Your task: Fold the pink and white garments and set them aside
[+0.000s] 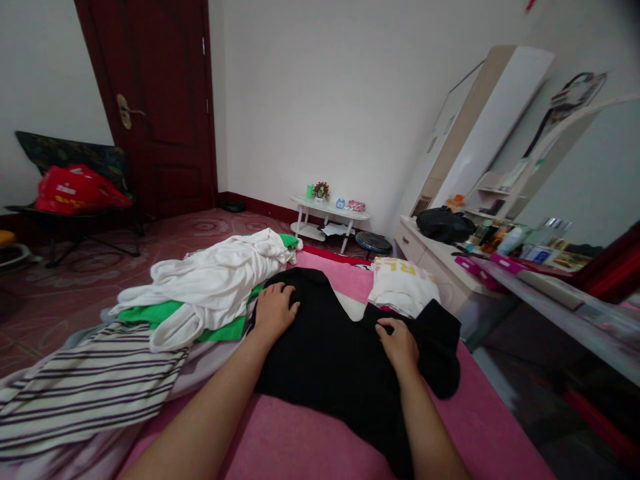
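A black garment [330, 353] lies spread on the pink bed cover [305, 447] in front of me. My left hand [273, 310] rests on its far left part, fingers curled and pressing the cloth. My right hand [397, 343] sits on its right side near a folded-over sleeve, fingers bent and pinching the black fabric. Left of the garment lies a heap with a white garment [215, 280] on top of a green one [160, 312], and a striped cloth [90, 387] nearer to me. A folded white shirt with pink and yellow print [403, 283] lies beyond the black garment.
A dresser [445, 267] with a black bag [443, 223] and bottles stands right of the bed. A small white table [330, 213] stands by the far wall. A dark red door [155, 100] and a chair holding a red bag [75, 190] are at the left.
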A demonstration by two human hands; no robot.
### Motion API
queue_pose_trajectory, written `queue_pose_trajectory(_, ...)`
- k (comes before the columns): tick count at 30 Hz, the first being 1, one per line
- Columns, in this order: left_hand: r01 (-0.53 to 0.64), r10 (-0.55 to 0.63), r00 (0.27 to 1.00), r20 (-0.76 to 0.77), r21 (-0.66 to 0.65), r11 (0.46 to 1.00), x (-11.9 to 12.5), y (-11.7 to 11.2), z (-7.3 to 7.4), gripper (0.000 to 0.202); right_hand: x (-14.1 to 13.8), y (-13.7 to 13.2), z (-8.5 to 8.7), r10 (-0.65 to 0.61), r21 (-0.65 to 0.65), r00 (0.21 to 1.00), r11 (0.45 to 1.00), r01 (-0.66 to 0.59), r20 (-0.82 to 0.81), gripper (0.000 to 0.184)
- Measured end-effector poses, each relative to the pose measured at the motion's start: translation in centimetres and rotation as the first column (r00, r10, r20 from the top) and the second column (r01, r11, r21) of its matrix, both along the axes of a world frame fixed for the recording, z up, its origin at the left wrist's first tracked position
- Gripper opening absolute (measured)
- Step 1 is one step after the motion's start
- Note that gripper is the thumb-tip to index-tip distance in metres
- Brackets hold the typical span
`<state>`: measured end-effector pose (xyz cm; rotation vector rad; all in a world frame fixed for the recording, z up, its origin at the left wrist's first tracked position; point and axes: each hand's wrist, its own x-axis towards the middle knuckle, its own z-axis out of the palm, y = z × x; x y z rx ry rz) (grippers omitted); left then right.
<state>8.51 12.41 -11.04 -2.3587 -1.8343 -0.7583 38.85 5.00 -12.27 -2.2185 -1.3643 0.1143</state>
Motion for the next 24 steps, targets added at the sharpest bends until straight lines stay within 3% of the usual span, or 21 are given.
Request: queue_pose_trajectory(24,-0.001,0.001,1.000,0.001,-0.003,1.000,-0.02,-0.18,0.13,0.037,-0.25,-0.17,0.37,-0.003,-0.004,1.000,1.000,0.003,0.005,0.022)
